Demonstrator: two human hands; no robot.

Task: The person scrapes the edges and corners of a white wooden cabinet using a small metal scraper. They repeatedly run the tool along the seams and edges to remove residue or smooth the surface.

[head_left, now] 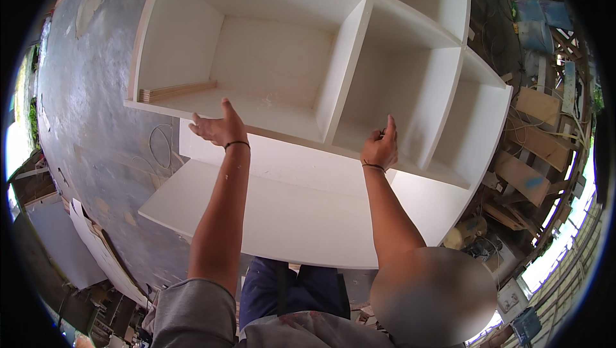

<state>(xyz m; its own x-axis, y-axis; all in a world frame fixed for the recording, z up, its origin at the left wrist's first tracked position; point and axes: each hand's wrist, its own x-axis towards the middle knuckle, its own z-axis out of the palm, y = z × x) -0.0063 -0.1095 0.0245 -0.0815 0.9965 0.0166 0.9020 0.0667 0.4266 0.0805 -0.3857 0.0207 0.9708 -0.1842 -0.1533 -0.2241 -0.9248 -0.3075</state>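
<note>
A large white shelf unit (282, 131) with several square compartments stands before me. My left hand (221, 128) is by the front edge of its wide left compartment, thumb and fingers spread, with nothing in it. Over the front edge of the narrower middle compartment is my right hand (381, 148), index finger stretched out and the other fingers partly curled; I see no object in it. Whether either hand touches the unit is unclear. A small stack of thin wooden strips (178, 91) lies in the left compartment. Nearer to me extends a flat white panel (282, 216).
A worn grey wall or floor surface (96, 91) spans the left, with a loop of thin cable (160, 146). Wooden boards (538, 105) and clutter crowd the right. Large sheets (64, 242) lean at the lower left. A blurred round patch hides part of the lower right.
</note>
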